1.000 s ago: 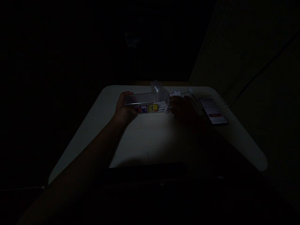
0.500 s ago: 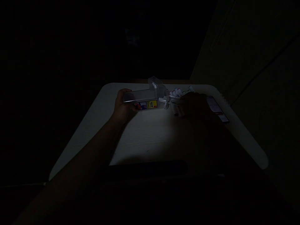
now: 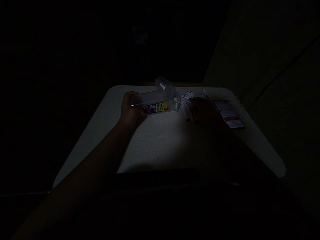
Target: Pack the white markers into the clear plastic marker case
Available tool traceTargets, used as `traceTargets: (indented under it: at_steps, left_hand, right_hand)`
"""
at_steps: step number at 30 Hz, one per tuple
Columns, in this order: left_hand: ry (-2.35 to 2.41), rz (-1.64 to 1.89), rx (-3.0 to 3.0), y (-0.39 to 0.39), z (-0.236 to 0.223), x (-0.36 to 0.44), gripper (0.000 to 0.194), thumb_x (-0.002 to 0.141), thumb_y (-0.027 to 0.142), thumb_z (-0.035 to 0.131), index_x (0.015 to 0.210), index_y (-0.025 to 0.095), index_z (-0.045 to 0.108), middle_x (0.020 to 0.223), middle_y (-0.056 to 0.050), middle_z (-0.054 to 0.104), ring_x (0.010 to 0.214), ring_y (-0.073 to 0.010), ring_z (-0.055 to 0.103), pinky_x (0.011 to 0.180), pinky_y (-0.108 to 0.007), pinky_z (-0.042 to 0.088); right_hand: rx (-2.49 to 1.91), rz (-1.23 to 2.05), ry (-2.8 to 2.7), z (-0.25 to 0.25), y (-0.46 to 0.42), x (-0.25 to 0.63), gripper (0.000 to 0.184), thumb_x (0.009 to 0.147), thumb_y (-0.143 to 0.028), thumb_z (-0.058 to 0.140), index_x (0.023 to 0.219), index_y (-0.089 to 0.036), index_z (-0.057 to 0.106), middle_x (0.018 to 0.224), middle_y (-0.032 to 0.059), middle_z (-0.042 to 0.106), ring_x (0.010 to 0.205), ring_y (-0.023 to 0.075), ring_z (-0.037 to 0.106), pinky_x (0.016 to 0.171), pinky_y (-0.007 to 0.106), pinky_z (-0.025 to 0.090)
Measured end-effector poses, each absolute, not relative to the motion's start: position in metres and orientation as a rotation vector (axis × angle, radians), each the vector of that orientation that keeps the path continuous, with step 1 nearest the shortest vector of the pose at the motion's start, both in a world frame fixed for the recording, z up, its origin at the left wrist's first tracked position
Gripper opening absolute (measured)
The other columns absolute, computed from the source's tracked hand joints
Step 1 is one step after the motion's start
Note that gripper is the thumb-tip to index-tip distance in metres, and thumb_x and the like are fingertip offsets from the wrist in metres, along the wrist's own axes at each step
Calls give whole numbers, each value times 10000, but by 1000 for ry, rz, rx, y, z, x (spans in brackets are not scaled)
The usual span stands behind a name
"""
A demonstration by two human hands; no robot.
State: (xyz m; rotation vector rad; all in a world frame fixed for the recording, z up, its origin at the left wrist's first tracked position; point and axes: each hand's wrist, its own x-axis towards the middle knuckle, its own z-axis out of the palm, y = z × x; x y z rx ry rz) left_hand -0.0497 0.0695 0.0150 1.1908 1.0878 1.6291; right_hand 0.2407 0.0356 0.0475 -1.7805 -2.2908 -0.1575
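The scene is very dim. My left hand [image 3: 130, 108] is closed around the left end of a clear plastic case [image 3: 147, 99] with a yellow and dark printed label, held on its side over the table. The lid of the case [image 3: 163, 82] stands open at its right end. My right hand [image 3: 203, 108], mostly in shadow, is closed on white markers [image 3: 185, 101] that point left at the case's open end. Its fingers are hard to make out. More white markers [image 3: 190, 94] lie just behind and beneath this hand.
A white table [image 3: 155, 140] with rounded corners bears everything. To the right of my right hand lies a phone [image 3: 232, 118] with its screen lit. A dark bar-shaped edge [image 3: 155, 176] runs along the near side. A wall with a cable stands at the right.
My right hand has moved slightly left with the markers, bringing their ends closer to the case opening. The left hand still holds the case, now tilted a little more.
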Motion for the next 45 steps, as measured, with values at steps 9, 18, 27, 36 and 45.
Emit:
traceTargets:
  at_steps: [9,18,27,36,45]
  left_hand:
    - [1085,1658,1074,66,22,-46,502,460,57,653,898,259,514,809,20,568,633,-134,525,390,-193,361]
    - [1041,1614,1017,74,13,-45,666,456,40,786,943,263,391,1007,19,618,901,-170,653,681,-256,538]
    - [1122,1524,1334,74,13,-57,816,313,20,926,938,220,441,1001,-11,604,1022,-219,640,828,-300,532]
    - [1335,1406,1420,71,15,-72,810,310,188,986,912,230,447,979,-5,656,975,-238,673,909,-411,558]
    - [1279,1067,1639,65,16,-68,821,367,419,995,1051,201,596,1115,-107,736,1046,-345,708,985,-539,546]
  right_hand:
    - [-1999,-228,-2142,49,33,243,522,994,-227,318,1459,-162,544,1397,213,613,1239,385,602,993,568,471]
    - [-2048,-243,-2106,49,34,243,537,997,-255,297,1489,-192,504,1411,203,608,1242,377,600,1000,592,466]
    - [-2025,-224,-2108,50,30,242,531,991,-267,302,1468,-180,518,1420,200,600,1231,374,586,996,581,458]
    - [-2038,-229,-2104,48,34,243,536,981,-269,300,1468,-207,517,1397,202,615,1209,381,597,964,579,464]
    - [-1942,-192,-2167,50,36,244,492,968,-218,357,1393,-132,591,1403,181,635,1236,306,620,1038,433,488]
